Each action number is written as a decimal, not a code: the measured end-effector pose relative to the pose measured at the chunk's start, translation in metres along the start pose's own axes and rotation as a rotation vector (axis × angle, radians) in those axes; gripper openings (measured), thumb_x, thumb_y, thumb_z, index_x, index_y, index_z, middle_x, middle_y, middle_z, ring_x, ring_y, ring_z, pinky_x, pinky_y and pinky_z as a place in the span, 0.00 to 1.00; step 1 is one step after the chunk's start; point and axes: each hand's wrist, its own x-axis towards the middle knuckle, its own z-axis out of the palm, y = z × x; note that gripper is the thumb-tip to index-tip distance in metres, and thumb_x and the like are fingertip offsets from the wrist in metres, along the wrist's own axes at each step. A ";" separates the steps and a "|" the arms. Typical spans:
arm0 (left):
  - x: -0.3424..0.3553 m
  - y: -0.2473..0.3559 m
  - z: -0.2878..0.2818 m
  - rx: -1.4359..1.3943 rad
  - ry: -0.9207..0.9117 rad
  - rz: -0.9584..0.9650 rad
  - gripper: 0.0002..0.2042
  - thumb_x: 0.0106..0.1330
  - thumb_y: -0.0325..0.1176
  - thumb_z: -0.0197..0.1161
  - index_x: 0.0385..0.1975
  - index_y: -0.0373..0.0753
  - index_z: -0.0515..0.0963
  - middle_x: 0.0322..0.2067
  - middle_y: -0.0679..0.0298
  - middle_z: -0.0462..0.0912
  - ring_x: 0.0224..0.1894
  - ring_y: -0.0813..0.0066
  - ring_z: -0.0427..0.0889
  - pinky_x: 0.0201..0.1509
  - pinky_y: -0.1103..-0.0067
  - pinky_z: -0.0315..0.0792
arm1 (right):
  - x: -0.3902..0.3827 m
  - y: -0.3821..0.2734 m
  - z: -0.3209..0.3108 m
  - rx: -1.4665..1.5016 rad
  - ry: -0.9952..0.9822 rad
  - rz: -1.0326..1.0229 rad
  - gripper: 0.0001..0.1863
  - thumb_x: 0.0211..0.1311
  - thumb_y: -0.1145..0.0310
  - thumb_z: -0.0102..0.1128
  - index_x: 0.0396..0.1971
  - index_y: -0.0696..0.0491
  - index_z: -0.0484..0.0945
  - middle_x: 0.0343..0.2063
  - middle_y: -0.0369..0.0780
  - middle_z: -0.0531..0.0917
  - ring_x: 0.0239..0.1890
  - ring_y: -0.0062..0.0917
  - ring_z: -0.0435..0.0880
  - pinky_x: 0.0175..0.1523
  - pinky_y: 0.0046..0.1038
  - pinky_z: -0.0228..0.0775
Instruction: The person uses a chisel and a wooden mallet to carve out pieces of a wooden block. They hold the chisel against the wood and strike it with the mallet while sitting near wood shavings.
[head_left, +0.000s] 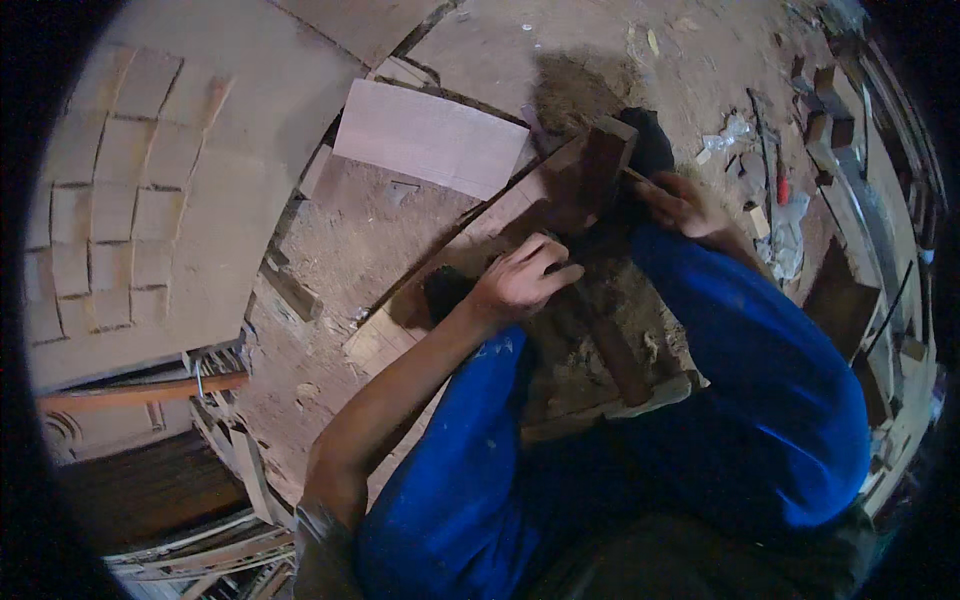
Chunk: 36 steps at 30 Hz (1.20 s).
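My right hand (685,205) is closed on a thin yellowish stick (632,174), perhaps a pencil. The stick's tip is beside a dark wooden block (605,165) at the far end of a long wooden board (385,335). My left hand (520,278) is over the board, nearer to me, with its fingers curled in. Whatever the left hand holds, if anything, is hidden. Below it a dark brown bar (618,362) slants between my knees, its upper end in shadow.
A pale rectangular panel (430,137) lies beyond the board. At the left, a large sheet (240,200) carries rows of small wooden pieces (120,205). A red-handled tool (782,188), clear plastic (790,235) and timber offcuts (840,105) are at the right.
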 end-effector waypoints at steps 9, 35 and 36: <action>0.005 -0.019 0.041 0.074 -0.005 -0.125 0.15 0.52 0.28 0.59 0.41 0.43 0.80 0.42 0.60 0.72 0.49 0.60 0.71 0.50 0.70 0.73 | 0.010 0.031 -0.007 -0.208 0.046 -0.017 0.19 0.62 0.51 0.60 0.27 0.54 0.77 0.15 0.30 0.70 0.17 0.13 0.66 0.24 0.20 0.52; 0.008 -0.038 0.049 0.018 0.212 -0.341 0.11 0.53 0.28 0.64 0.35 0.31 0.77 0.50 0.45 0.70 0.54 0.44 0.70 0.57 0.62 0.67 | -0.027 -0.051 0.025 0.105 -0.439 -0.127 0.41 0.42 0.78 0.72 0.61 0.57 0.64 0.47 0.40 0.79 0.46 0.26 0.79 0.50 0.29 0.72; 0.010 -0.031 0.042 -0.028 0.221 -0.354 0.11 0.53 0.28 0.64 0.35 0.31 0.78 0.50 0.44 0.70 0.55 0.44 0.69 0.58 0.62 0.66 | -0.028 -0.048 0.023 0.093 -0.434 -0.118 0.41 0.42 0.78 0.72 0.61 0.57 0.64 0.47 0.40 0.79 0.46 0.26 0.79 0.50 0.29 0.72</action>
